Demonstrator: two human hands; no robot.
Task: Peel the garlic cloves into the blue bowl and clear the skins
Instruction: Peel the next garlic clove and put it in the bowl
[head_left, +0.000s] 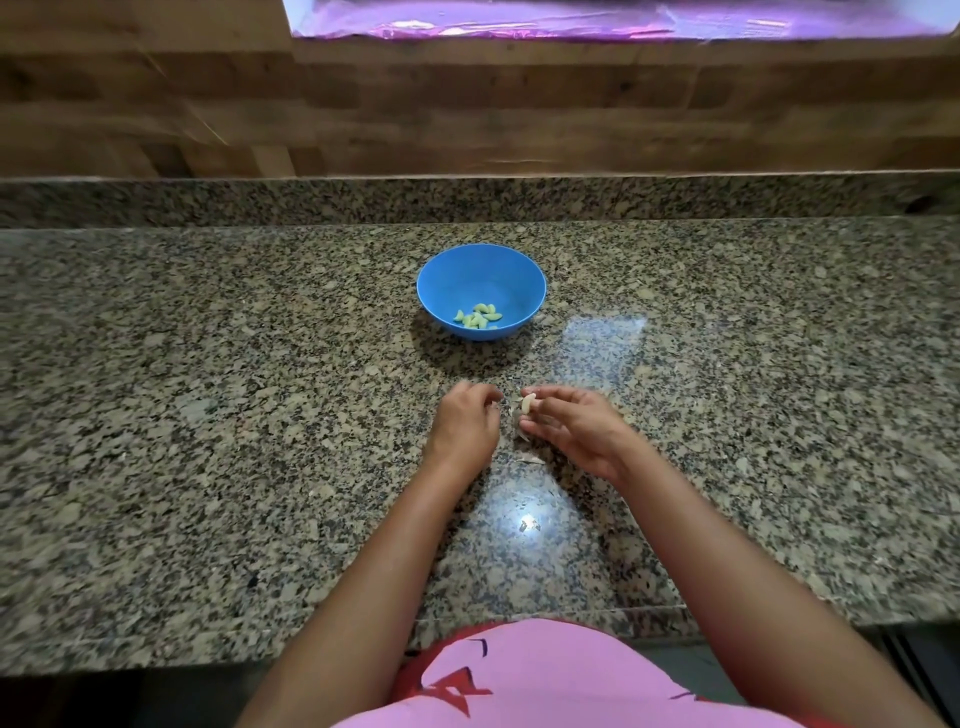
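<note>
The right hand (571, 426) pinches a garlic clove (528, 402) in its fingers. The left hand (465, 421) curls its fingers; its hold cannot be told. Peeled cloves (478, 315) lie in the blue bowl (480, 270).

On the speckled counter (208, 415) I see the right grip (576, 426) pinching a pale garlic clove (528, 402) just beside the curled left grip (465, 423), whose hold I cannot make out, loose skins (531, 460) lying beneath them, and the blue bowl (483, 273) farther back holding peeled cloves (479, 315).
</note>
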